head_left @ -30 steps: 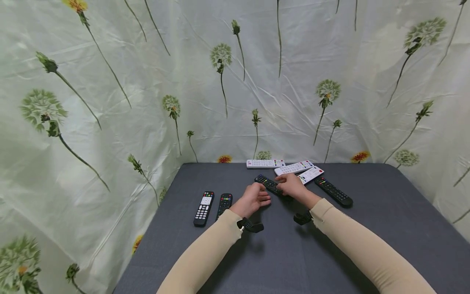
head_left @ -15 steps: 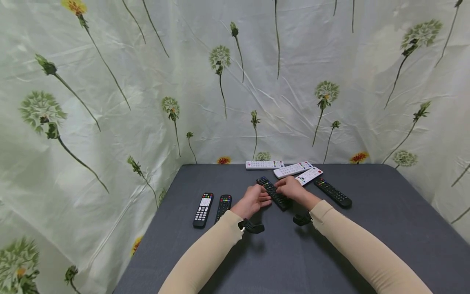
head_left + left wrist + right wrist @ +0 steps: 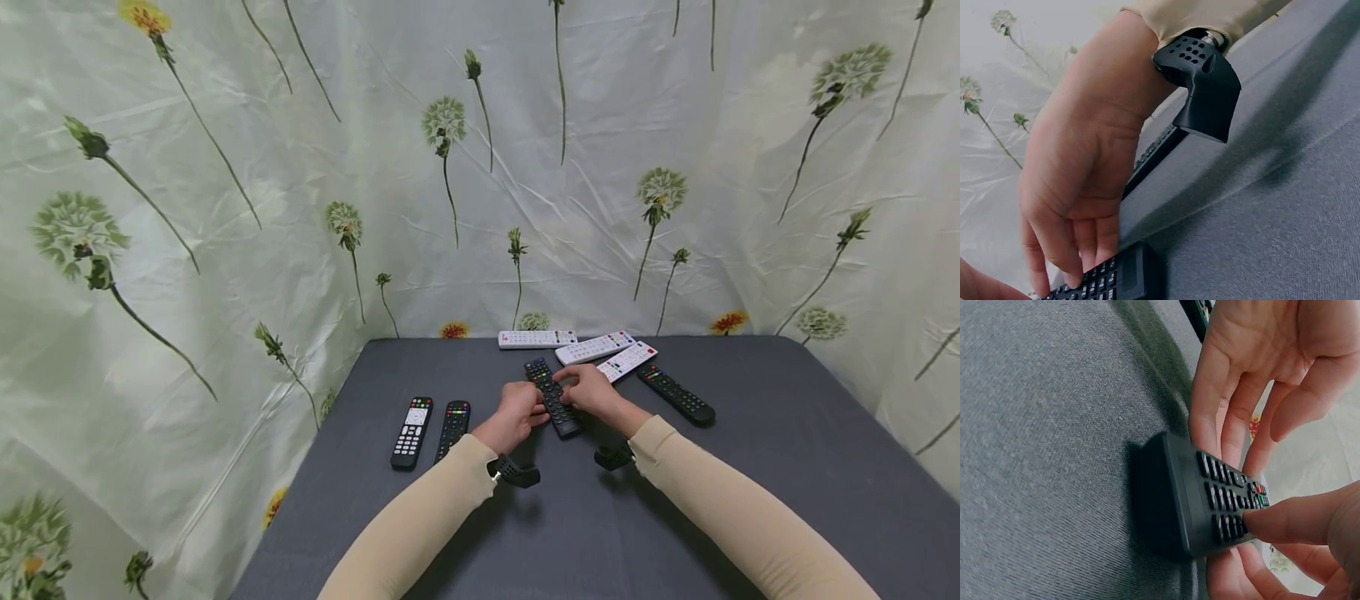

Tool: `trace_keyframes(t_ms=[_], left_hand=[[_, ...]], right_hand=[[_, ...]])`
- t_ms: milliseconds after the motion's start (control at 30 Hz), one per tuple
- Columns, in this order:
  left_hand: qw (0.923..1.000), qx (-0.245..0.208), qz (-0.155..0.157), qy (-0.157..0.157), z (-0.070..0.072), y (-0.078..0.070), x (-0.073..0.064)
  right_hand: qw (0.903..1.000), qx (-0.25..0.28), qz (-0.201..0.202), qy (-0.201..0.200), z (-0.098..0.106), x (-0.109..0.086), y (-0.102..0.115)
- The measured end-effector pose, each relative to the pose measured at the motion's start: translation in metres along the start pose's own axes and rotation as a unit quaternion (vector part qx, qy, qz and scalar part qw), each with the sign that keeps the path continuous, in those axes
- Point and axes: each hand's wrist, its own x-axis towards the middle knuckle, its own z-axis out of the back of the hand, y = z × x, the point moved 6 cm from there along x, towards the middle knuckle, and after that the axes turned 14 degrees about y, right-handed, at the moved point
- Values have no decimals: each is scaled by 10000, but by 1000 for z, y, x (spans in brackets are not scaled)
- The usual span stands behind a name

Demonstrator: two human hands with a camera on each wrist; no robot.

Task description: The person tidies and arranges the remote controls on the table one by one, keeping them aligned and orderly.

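In the head view, a black remote control [image 3: 561, 418] lies at a slant on the dark grey table between both hands. My right hand [image 3: 592, 390] pinches it from the right side; the right wrist view shows the thumb [image 3: 1291, 519] on its buttons and the other fingers along its side. From the left, my left hand [image 3: 517, 412] reaches to the opposite edge. Its fingers [image 3: 1238, 419] are fairly straight and touch that edge, with the thumb held apart above. The remote's near end [image 3: 1141, 275] also shows in the left wrist view.
Two black remotes lie at the left, one with white keys [image 3: 411, 435], one with dark keys [image 3: 453, 425] partly behind my left forearm. White remotes [image 3: 537, 338] lie along the back edge, and another black remote [image 3: 677, 395] lies at the right. A flowered curtain [image 3: 480, 183] hangs behind.
The black remote between the hands has turned toward upright in the head view, its near end swinging left. Both hands have stayed at it, the right shifting slightly left.
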Motion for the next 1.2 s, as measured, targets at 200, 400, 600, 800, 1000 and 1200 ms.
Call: trace_keyframes(t_ms=[200, 400, 600, 800, 1000, 1200], left_hand=[[9975, 529, -423, -204, 3, -4, -2], [9951, 657, -681, -283, 9, -4, -5], [9932, 911, -657, -304, 17, -8, -14], [9917, 1118, -576, -262, 24, -16, -24], [9895, 1327, -557, -168, 31, -19, -36], [9887, 1373, -592, -49, 39, -20, -43]], right_hand=[[9998, 147, 163, 35, -2, -3, 9], [9993, 265, 257, 3, -6, -4, 18], [9984, 472, 315, 24, -13, -7, 22], [9971, 614, 444, 28, -20, -12, 30], [9951, 809, 548, 129, -27, -15, 33], [9914, 1070, 712, 242, -36, -19, 38]])
